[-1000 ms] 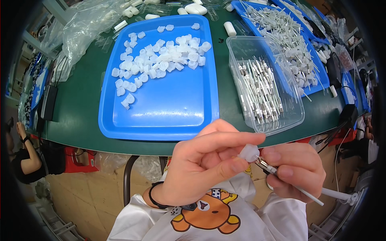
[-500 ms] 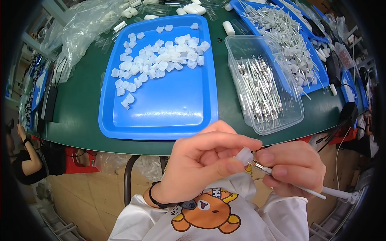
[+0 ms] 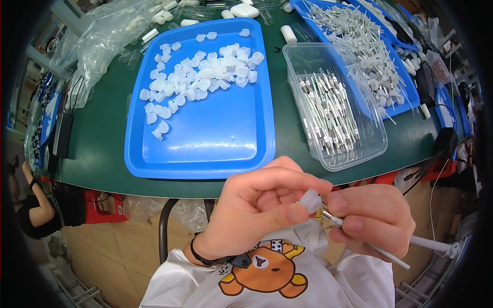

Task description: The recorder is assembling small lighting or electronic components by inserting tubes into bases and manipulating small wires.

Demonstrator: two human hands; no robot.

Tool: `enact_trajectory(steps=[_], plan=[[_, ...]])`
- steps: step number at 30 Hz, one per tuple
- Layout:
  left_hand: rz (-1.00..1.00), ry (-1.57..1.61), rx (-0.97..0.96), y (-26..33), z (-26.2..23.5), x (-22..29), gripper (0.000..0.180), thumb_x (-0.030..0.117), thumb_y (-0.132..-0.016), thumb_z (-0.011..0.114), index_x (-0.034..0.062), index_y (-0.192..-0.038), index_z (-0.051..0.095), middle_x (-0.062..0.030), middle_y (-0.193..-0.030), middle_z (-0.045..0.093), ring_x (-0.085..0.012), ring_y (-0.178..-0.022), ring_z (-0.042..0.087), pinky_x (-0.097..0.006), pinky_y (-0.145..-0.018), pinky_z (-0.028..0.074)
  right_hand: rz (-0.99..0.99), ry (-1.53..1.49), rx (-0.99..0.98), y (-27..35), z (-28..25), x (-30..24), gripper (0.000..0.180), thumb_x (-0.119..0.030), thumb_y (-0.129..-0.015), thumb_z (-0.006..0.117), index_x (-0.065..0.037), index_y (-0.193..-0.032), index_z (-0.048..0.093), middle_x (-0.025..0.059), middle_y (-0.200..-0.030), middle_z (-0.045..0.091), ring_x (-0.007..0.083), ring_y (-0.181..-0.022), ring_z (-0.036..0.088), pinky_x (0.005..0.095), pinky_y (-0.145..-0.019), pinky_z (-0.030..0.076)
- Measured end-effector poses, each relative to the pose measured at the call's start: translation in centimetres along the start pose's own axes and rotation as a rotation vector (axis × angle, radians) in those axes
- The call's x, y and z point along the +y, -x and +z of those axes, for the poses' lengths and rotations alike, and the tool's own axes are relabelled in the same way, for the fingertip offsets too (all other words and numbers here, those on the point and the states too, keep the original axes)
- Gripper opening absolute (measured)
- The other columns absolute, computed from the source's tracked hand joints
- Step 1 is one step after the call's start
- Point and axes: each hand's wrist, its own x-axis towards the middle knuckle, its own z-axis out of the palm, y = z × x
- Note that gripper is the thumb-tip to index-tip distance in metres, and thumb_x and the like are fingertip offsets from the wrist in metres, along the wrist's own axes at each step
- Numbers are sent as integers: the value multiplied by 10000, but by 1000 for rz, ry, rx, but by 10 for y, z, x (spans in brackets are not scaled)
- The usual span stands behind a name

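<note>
Green table (image 3: 100, 143) ahead, my left hand (image 3: 250, 206) pinches a just-turned white cap (image 3: 309, 201), my right hand (image 3: 377, 215) grips a metal-tipped rod (image 3: 333, 219), and they're probably still unjoined tbh.

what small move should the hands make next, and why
Probably nudge the metal-ended rod gently toward the translucent white cap: the right hand pinches the rod, its metal end pointing at the cap, which the left hand holds.

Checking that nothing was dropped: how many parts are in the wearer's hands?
2 in view: a white cap in the left hand, and a metal-ended rod in the right hand. Others could be hidden inside either grip.
</note>
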Motion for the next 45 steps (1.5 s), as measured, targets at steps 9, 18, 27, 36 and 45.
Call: enact_trajectory(steps=[9,18,27,36,45], plan=[[107,-173,-8,4,-4,-2,286,0,-656,664,-11,-932,594,-38,-850,436,-83,-695,465,-183,-594,369,-10,-122,138,2,5,4,254,-39,-577,690,2,-803,580,139,-807,607,218,-655,612,255,-515,504],[79,-146,44,2,0,2,369,155,-598,757,-69,-843,597,-56,-881,370,-149,-698,536,-219,-587,421,66,-214,163,2,11,7,230,-9,-571,687,-1,-783,598,142,-772,611,207,-615,607,245,-480,487],[274,-389,-20,-3,0,9,391,231,-802,533,-107,-997,514,-121,-975,383,-184,-838,482,-285,-696,418,616,-806,424,9,14,10,140,9,-712,602,45,-787,489,150,-686,557,186,-561,595,221,-407,449],[362,-342,-67,-5,12,6,302,-28,-720,557,-87,-1001,463,-154,-968,424,-173,-879,466,-268,-703,426,885,-1065,397,4,11,7,176,-104,-808,521,63,-777,477,147,-645,551,165,-447,558,223,-300,391],[310,-240,58,-7,20,6,186,-88,-720,529,-66,-904,523,-141,-875,483,-140,-704,530,-235,-626,476,973,-1166,384,1,9,4,184,-118,-820,504,60,-776,478,128,-548,537,158,-419,543,225,-277,365]])
